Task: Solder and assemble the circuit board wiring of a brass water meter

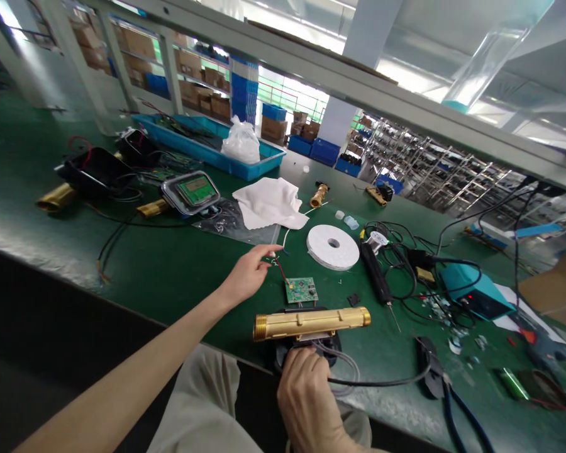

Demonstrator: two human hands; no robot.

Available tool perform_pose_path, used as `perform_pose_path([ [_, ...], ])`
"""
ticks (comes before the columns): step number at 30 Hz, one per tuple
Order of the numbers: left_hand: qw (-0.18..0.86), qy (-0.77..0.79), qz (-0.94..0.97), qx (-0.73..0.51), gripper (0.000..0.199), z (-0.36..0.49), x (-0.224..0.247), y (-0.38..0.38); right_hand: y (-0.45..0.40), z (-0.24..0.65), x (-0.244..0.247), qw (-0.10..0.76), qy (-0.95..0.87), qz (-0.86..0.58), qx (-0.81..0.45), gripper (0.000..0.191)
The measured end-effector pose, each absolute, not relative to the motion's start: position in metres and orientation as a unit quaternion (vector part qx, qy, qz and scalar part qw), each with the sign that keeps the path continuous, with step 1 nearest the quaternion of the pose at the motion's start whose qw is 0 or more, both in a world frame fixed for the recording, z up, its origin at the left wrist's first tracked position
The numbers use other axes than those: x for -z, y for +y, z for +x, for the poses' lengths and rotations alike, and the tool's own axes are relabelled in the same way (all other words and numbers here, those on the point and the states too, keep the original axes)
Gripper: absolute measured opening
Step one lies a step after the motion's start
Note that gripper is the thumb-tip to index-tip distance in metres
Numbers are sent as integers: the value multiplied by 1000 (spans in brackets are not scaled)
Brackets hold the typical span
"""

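Note:
A brass tube with threaded ends lies across a black housing at the table's front edge. My right hand is closed on the near side of this black housing, its fingertips partly hidden. Just beyond the tube, a green circuit board lies on the table with a red wire running up from it. My left hand is above the table, left of the board, with thumb and index finger close together near a small white connector on that wire. Whether the fingers grip it is too small to tell.
A white tape roll, soldering iron and teal soldering station are to the right, with pliers nearer. Behind are a white cloth and blue tray. Brass-and-black meters stand left.

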State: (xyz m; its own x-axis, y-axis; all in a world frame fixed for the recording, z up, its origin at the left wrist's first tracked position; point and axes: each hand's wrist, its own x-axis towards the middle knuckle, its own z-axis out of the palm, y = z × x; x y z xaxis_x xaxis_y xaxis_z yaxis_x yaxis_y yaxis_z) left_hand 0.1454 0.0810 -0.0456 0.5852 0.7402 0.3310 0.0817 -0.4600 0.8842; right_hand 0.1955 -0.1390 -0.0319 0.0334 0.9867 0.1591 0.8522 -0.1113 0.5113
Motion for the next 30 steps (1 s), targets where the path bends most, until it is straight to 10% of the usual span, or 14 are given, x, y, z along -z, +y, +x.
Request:
perform_pose_path([
  [8,344,341,764,-427,18,75,95,-54,-137,196,38,208,610,731,-224,21],
  [17,295,309,847,-315,83,122,101,-64,-179,226,29,6,714,651,-258,33],
  [30,312,265,876,-254,89,130,96,-41,-177,240,24,-68,767,589,-247,38],
])
